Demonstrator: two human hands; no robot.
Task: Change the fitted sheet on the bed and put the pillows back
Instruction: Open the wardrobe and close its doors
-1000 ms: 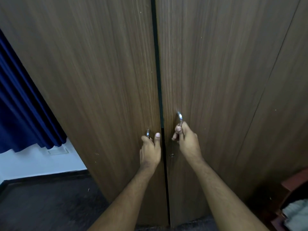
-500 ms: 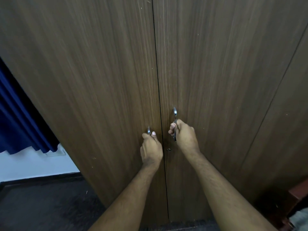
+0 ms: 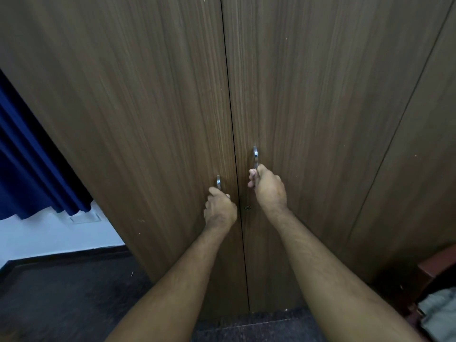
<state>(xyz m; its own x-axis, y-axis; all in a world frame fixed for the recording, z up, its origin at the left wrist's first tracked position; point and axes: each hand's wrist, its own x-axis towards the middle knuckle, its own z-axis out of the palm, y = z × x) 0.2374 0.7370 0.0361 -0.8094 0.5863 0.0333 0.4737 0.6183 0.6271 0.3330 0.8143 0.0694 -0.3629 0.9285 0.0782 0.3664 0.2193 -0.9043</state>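
The left hand [image 3: 220,208] is curled around the lower part of a metal handle [image 3: 218,181] on the left wardrobe door [image 3: 138,114], so that only the top of that handle shows above the knuckles. The right hand [image 3: 269,187] grips the lower end of a second metal handle [image 3: 255,157] on the right wardrobe door [image 3: 308,107], fingers wrapped round it from the right with the fingertips [image 3: 251,178] showing on its left side. The two hands sit close together but apart, one on each side of the thin dark seam where the doors meet, the right hand a little higher than the left. Both forearms reach up from the bottom of the view.

Just below the right hand, near the seam, a small round keyhole [image 3: 247,208] sits in the right door. The doors are brown wood grain and stand closed, edge to edge. A further panel [image 3: 424,149] of the same wood lies to the right, past a slanting seam.

To the left of the wardrobe hangs a dark blue curtain [image 3: 27,164], with a white wall [image 3: 49,238] and a pale wall plate [image 3: 85,217] beneath it, a black skirting and a dark floor [image 3: 61,297]. In the bottom right corner are a reddish-brown piece of furniture [image 3: 439,265] and some pale grey-green cloth [image 3: 439,312]; I cannot tell whether that cloth is the sheet. No bed or pillows are in view.
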